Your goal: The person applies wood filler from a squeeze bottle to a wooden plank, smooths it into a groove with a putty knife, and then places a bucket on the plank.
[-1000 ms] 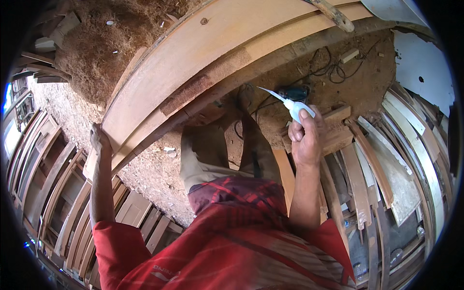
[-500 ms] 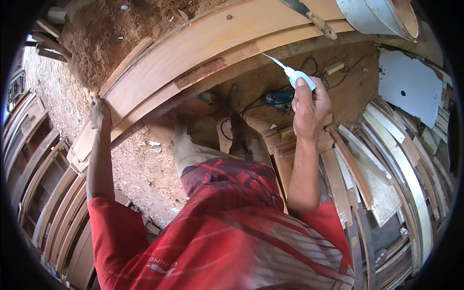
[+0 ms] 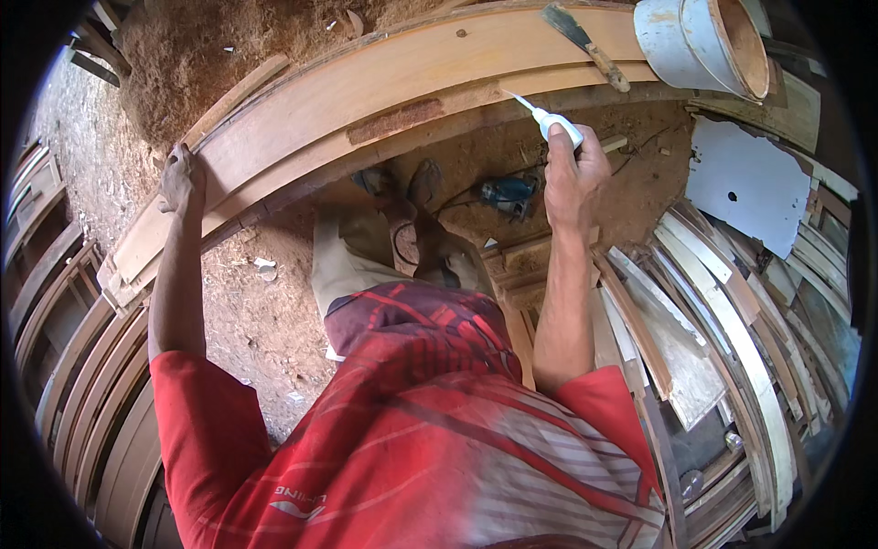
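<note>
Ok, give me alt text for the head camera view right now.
A person's right hand holds a small white squeeze bottle, its thin nozzle pointing toward a long wooden panel, while the left hand touches it near its left end. A scraper lies on the panel near a white bucket.

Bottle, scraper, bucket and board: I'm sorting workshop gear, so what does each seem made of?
Bottle: probably plastic, smooth and pale with a slim nozzle.
Scraper: blade likely metal, thin, dark and dull; handle apparently wood, brownish and worn.
Bucket: plastic or painted metal, can't tell; whitish and stained.
Board: apparently wood, smooth and tan, with a dark knot-like spot.
</note>
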Demonstrator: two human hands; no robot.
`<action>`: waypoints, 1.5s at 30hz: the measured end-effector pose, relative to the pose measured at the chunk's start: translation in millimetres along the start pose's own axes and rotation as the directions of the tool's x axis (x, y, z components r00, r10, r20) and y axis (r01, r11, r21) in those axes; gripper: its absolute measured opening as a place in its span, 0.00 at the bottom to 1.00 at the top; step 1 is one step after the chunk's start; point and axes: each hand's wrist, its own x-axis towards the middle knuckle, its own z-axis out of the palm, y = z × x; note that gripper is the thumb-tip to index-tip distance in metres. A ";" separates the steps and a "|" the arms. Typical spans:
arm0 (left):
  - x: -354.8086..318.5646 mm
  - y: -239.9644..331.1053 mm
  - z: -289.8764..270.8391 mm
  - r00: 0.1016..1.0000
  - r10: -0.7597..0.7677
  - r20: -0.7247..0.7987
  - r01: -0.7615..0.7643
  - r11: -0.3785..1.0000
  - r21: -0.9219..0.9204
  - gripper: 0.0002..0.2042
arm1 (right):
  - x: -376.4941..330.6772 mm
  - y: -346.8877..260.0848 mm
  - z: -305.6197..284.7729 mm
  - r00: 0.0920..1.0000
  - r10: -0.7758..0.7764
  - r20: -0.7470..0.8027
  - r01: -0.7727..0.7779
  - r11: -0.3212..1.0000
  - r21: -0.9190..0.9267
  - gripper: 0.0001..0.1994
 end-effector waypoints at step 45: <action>-6.1 13.9 -10.9 0.996 -0.062 0.059 0.061 0.998 0.014 0.34 | -12.0 -9.3 3.0 0.995 -0.099 -0.009 0.097 0.989 -0.114 0.12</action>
